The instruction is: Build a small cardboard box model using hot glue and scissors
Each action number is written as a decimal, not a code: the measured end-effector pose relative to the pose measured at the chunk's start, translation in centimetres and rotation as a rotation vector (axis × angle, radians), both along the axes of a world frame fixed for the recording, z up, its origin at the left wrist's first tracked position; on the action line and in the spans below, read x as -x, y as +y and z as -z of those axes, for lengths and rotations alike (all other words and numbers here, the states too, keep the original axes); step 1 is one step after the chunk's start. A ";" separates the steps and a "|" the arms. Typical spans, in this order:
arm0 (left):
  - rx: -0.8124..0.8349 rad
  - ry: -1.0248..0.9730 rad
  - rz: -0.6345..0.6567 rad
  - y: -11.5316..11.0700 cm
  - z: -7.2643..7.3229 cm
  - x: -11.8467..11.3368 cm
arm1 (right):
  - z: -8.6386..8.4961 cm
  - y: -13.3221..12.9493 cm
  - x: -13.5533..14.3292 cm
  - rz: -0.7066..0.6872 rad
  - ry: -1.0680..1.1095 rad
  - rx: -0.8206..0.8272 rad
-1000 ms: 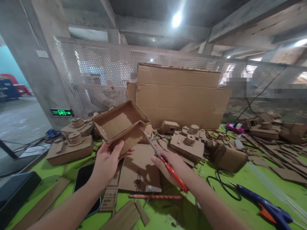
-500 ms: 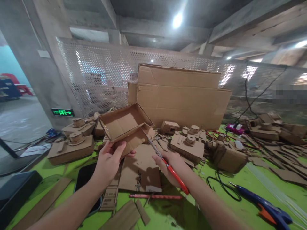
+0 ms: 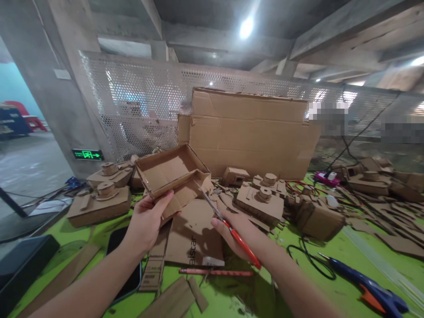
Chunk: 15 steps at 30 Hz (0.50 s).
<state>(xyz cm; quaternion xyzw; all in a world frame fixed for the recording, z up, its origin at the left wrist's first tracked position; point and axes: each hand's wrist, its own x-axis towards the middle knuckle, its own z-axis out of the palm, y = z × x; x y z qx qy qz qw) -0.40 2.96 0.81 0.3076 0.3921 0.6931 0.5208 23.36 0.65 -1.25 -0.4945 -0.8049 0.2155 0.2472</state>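
My left hand (image 3: 150, 216) grips the near edge of a shallow open cardboard box (image 3: 168, 170), which is tilted in the air over the table. A cardboard flap hangs along the box's lower side. My right hand (image 3: 230, 225) is closed around red-handled scissors (image 3: 243, 245). The blades point up and left, and their tips are close to the flap's right end; whether they touch it I cannot tell. Under the box lies a flat cardboard sheet (image 3: 195, 234) with printed letters. A red pencil (image 3: 215, 272) rests just in front of it.
Cardboard camera-shaped models stand at the left (image 3: 99, 205) and right (image 3: 260, 203). A blue glue gun (image 3: 364, 278) with its cable lies front right. Near my left forearm lies a black phone (image 3: 122, 265). A large cardboard panel (image 3: 251, 132) stands behind, and scraps cover the green table (image 3: 278, 291).
The box has tilted and shifted slightly left and down in my left hand. The flap under it shows more. My right hand with the scissors has hardly moved.
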 end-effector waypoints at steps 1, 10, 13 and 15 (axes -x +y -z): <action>-0.011 -0.013 -0.011 0.0 0.0 0.0 | 0.1 0.1 0.0 0.017 -0.006 0.011; -0.045 -0.015 0.009 0.1 0.3 -0.1 | -0.3 0.1 0.4 0.076 -0.016 0.050; -0.051 -0.027 0.012 0.1 0.5 -0.2 | -0.4 0.1 0.5 0.107 -0.027 0.030; -0.050 -0.033 0.017 0.1 0.5 -0.2 | -0.3 0.0 0.5 0.118 -0.028 0.021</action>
